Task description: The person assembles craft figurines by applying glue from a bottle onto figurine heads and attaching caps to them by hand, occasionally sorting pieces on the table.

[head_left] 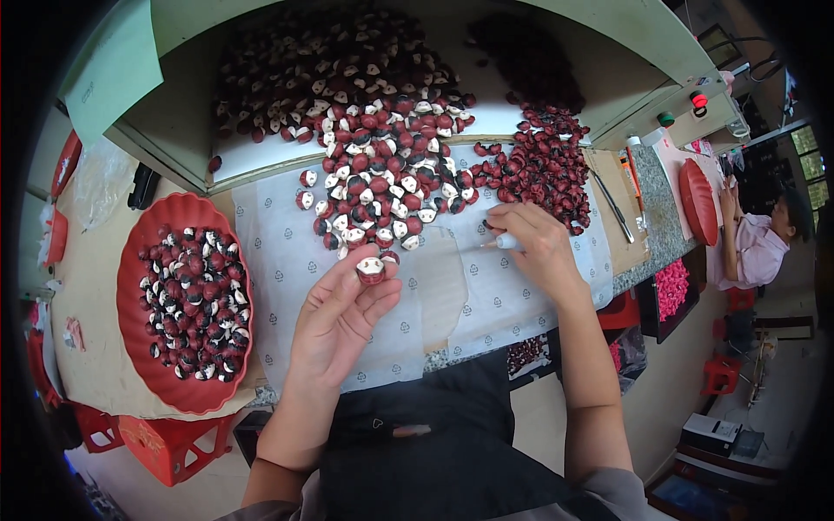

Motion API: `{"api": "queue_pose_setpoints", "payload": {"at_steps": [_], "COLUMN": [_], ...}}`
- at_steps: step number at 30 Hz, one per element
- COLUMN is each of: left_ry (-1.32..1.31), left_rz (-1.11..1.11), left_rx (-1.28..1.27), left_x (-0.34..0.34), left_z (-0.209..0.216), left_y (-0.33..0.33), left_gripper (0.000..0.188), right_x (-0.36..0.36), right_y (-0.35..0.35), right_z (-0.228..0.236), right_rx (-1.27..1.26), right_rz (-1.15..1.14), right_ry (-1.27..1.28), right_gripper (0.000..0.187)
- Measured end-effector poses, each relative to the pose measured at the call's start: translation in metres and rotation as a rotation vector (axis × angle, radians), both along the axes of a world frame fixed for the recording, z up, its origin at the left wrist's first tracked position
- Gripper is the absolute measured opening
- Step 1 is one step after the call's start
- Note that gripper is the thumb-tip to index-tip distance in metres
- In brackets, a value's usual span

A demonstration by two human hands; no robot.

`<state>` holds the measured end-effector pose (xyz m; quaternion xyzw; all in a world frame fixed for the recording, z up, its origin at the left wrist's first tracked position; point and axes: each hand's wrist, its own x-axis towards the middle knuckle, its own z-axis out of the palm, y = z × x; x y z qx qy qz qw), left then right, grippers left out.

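Observation:
My left hand [326,321] is closed on a small toy head [371,271], dark red with a white face piece, held up between thumb and fingers above the white paper [347,360]. To its right, my right hand [540,247] grips a small white bottle [506,241] with a thin needle tip pointing left. A small dark bit [488,226] shows at its fingertips; I cannot tell its kind. Just beyond my hands lies a large heap of red, black and white toy heads [373,182]. Beside that heap, near my right hand, is a pile of small dark red curved pieces [547,165].
At the left stands a red scalloped tray [128,295] with many toy heads. A booth's edge [165,161] surrounds the heaps. Pens [613,207] lie on the right. Farther right, a person in pink [756,247] sits near another red tray [698,201].

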<state>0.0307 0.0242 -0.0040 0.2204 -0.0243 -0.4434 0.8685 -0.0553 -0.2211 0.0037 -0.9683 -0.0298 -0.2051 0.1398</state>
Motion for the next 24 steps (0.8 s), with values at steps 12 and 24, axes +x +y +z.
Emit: {"api": "queue_pose_setpoints", "payload": {"at_steps": [12, 24], "left_ry": [-0.005, -0.028], "left_rz": [-0.177, -0.093], "left_rx": [0.091, 0.166], "left_x": [-0.026, -0.039], "left_z": [0.006, 0.004], "left_y": [-0.026, -0.030], "left_gripper": [0.031, 0.025], "right_x": [-0.021, -0.019], "right_y": [0.080, 0.097], "right_z": [0.023, 0.012], "right_rx": [0.584, 0.319], "right_rz": [0.044, -0.044], "right_ry": [-0.345, -0.376], "right_gripper": [0.023, 0.031]}}
